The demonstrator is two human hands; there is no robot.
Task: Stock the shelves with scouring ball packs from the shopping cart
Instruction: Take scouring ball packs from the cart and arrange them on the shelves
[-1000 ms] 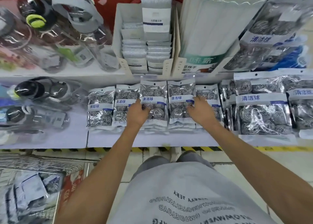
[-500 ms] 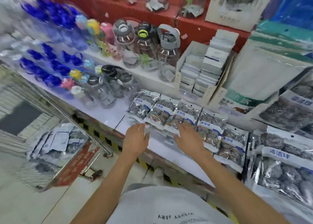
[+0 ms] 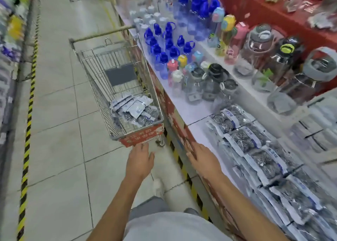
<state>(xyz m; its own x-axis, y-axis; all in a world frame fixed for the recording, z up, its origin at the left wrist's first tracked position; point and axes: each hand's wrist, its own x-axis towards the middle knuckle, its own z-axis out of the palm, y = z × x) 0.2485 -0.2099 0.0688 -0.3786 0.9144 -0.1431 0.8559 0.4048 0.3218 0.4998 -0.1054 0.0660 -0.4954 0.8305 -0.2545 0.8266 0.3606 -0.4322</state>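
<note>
A wire shopping cart point(image 3: 94, 80) with a red front panel stands in the aisle against the shelf. Several scouring ball packs point(image 3: 135, 111) lie heaped in its near end. More scouring ball packs point(image 3: 244, 137) lie in a row on the white shelf point(image 3: 191, 111) at the right. My left hand point(image 3: 139, 161) is stretched out just below the cart's red panel, fingers straight, holding nothing. My right hand point(image 3: 203, 161) hovers by the shelf's front edge, fingers spread, empty.
Blue-capped and coloured water bottles point(image 3: 169, 47) and large clear jugs point(image 3: 269, 62) fill the shelf beyond the packs. Yellow-black hazard tape point(image 3: 27, 131) runs along the tiled floor at the left and under the shelf edge. Another shelf unit lines the far left.
My view has swung left from the shelf to the cart. Both hands have left the shelved packs and moved out over the aisle, the left one close to the cart's front.
</note>
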